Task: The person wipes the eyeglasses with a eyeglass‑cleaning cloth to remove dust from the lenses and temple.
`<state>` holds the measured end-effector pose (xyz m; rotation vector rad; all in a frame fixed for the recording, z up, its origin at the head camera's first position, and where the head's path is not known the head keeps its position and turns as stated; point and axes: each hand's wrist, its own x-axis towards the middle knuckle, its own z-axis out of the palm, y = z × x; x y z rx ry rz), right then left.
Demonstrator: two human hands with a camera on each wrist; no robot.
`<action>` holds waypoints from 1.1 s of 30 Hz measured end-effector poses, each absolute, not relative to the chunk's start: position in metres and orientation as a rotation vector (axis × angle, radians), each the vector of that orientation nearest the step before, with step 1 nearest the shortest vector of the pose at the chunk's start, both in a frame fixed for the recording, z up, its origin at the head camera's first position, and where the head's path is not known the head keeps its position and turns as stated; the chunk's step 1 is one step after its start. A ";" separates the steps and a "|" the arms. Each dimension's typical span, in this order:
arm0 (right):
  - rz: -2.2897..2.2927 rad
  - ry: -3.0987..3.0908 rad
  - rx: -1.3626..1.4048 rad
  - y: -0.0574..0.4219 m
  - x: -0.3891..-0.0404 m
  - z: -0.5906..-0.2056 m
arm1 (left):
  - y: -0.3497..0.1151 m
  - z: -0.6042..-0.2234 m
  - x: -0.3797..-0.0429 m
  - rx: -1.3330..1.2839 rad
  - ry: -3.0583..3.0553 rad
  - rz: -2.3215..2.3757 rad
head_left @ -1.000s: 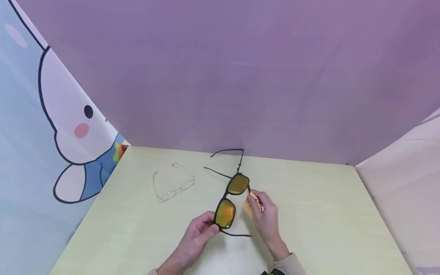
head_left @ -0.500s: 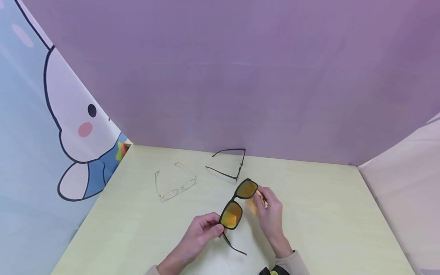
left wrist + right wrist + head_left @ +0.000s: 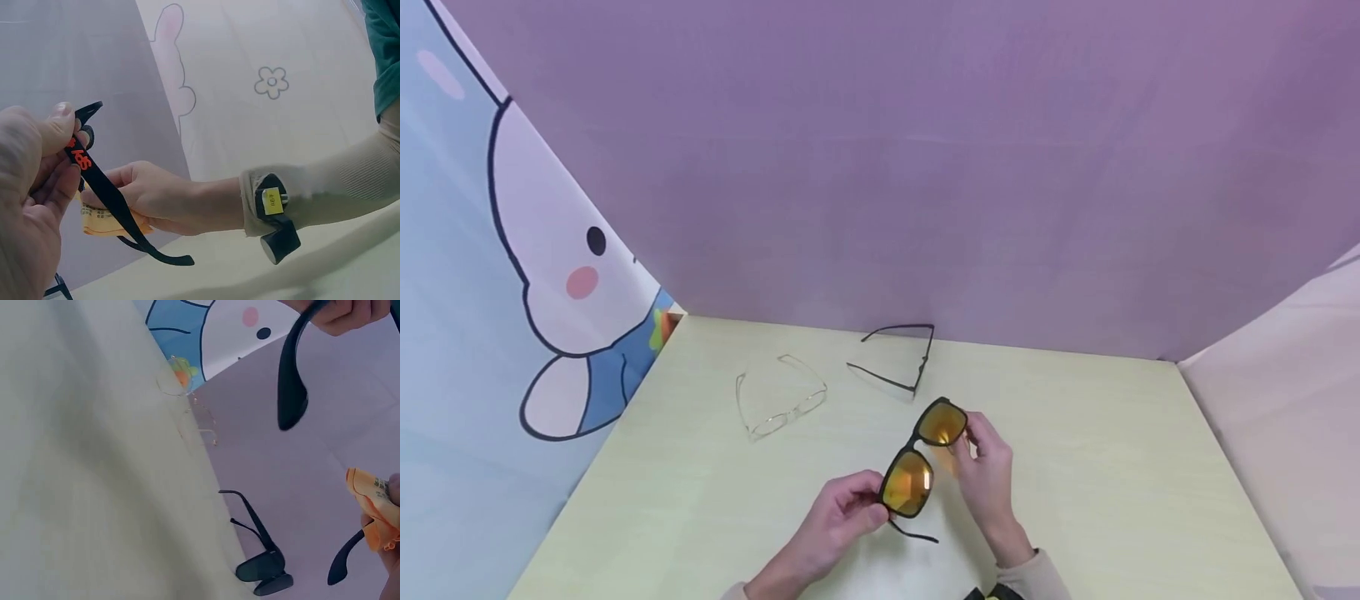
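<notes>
Sunglasses [image 3: 907,483] with a black frame and orange mirrored lenses are held above the table, tilted. My left hand [image 3: 838,521] pinches them at the near lens's corner, by the hinge. In the left wrist view a black temple [image 3: 112,197] with orange lettering hangs down from these fingers. My right hand [image 3: 987,467] is at the far lens and grips a folded orange cloth [image 3: 103,219] with dark print. From the head, the cloth lies mostly behind the lens and fingers. Whether the cloth touches the lens is hidden.
Thin clear-lensed glasses [image 3: 788,414] lie unfolded on the pale table [image 3: 1112,467], to the left. Black-framed glasses [image 3: 922,358] lie unfolded near the back edge. A purple curtain [image 3: 880,167] stands behind, and a cartoon-printed cloth [image 3: 580,292] hangs at the left.
The sunglasses have shifted right and nearer the person, and their frame has turned; they no longer overlap the black glasses behind. Both hands keep their holds.
</notes>
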<state>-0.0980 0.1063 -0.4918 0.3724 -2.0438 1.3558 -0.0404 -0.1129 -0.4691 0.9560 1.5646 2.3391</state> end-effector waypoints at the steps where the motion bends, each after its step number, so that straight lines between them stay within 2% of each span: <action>1: 1.357 -2.046 0.371 0.106 -0.097 -0.494 | -0.114 -0.469 -0.040 0.953 1.572 2.345; 11: 1.341 -2.144 0.386 0.110 -0.094 -0.506 | -0.118 -0.469 -0.041 0.867 1.613 2.371; 21: 1.342 -2.091 0.319 0.109 -0.097 -0.496 | -0.111 -0.469 -0.042 0.736 1.772 2.235; 29: 1.464 -2.001 0.382 0.103 -0.102 -0.481 | -0.109 -0.475 -0.040 0.988 1.778 2.242; 33: 1.503 -2.053 0.331 0.101 -0.099 -0.486 | -0.110 -0.480 -0.042 0.992 1.746 2.269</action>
